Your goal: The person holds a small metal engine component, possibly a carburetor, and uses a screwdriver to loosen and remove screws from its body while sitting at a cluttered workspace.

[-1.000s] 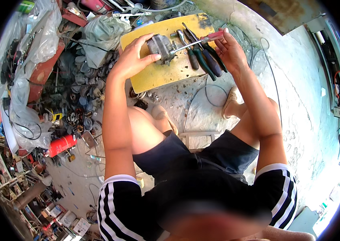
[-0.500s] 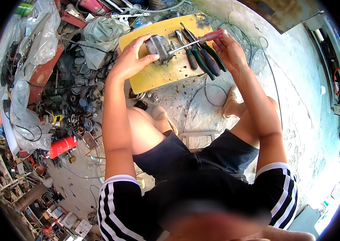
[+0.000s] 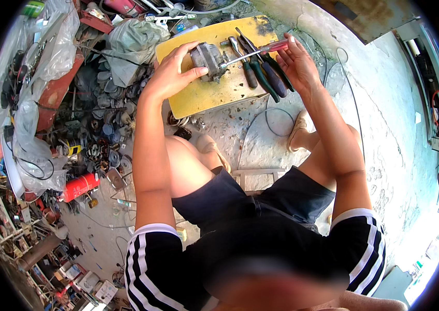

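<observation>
I am steadying the small grey motor (image 3: pixel 208 58) on the yellow board (image 3: pixel 204 96) with my left hand (image 3: pixel 170 75), fingers clamped on it, while my right hand (image 3: pixel 297 65), fingers closed on the red-handled screwdriver (image 3: pixel 253 53), is working its tip into the motor, which looks not yet opened.

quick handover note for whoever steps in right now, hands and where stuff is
Left hand: steadies the small grey motor on the yellow board.
Right hand: grips the red-handled screwdriver, tip at the motor.
Spare screwdrivers lie on the board beside the motor.
Done: motor set on the board, driver engaged.
Left: cannot tell whether any screws are out; the motor looks still assembled.
</observation>
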